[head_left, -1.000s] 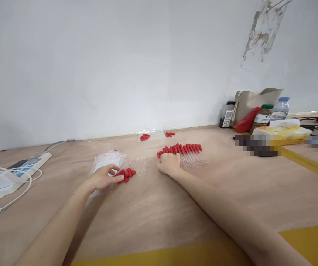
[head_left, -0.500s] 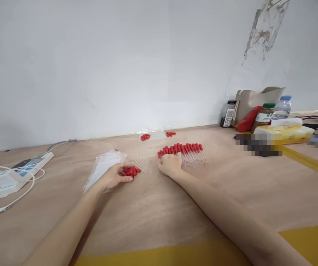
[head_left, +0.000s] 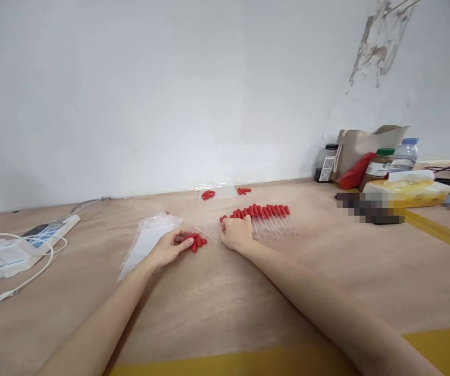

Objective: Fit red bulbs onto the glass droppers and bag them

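My left hand [head_left: 170,247] is at a small pile of red rubber bulbs [head_left: 198,241], thumb and fingers closed on a bulb at the pile's left side. My right hand [head_left: 237,233] is closed at the left end of a row of glass droppers with red bulbs [head_left: 272,213]. A red bulb shows at its fingertips, on what looks like a dropper; the fingers hide most of it. Between my hands lie several bare glass tubes [head_left: 208,230]. Beside my left hand, plastic bags with white paper [head_left: 146,240] lie flat.
Near the wall, a clear plastic bag [head_left: 225,191] lies between two small groups of red bulbs [head_left: 208,195]. A power strip [head_left: 36,248] with white cables is at left. At right stand a dark-capped bottle [head_left: 326,163], a green-lidded jar [head_left: 379,164], a water bottle [head_left: 404,155] and a tissue pack [head_left: 408,190].
My left hand has closed more on the bulb pile, its thumb drawn up to the fingers. My right hand has moved slightly left toward the bare tubes. The view has shifted a little.
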`<state>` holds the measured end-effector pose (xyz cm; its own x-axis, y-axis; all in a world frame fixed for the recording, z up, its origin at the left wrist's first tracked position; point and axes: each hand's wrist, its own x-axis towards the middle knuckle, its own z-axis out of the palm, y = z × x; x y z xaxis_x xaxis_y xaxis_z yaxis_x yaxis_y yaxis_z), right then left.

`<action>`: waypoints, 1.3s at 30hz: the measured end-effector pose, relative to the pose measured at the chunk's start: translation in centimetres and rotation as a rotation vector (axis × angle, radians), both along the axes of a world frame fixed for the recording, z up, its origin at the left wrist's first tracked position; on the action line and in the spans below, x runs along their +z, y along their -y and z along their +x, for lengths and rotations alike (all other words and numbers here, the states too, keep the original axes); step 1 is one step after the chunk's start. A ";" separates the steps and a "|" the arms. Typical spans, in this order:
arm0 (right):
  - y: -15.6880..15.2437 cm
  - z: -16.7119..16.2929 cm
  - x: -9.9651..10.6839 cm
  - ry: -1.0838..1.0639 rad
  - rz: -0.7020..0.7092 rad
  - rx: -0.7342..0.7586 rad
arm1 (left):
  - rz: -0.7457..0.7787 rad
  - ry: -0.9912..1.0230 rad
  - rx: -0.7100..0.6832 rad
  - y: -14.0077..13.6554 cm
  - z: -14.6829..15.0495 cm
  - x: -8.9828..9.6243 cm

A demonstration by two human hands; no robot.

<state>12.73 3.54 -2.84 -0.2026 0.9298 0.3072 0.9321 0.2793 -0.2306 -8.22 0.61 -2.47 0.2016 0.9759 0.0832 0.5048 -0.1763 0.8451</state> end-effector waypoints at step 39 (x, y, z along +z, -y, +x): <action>5.0 10.4 -1.3 -0.263 0.157 0.567 | 0.473 -0.257 -0.092 4.3 7.9 -1.6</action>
<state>23.16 -1.42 -4.13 -0.5490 0.6400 0.5375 0.5475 0.7613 -0.3473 -0.31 -3.65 -4.04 0.3565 0.8214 0.4452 0.6493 -0.5604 0.5142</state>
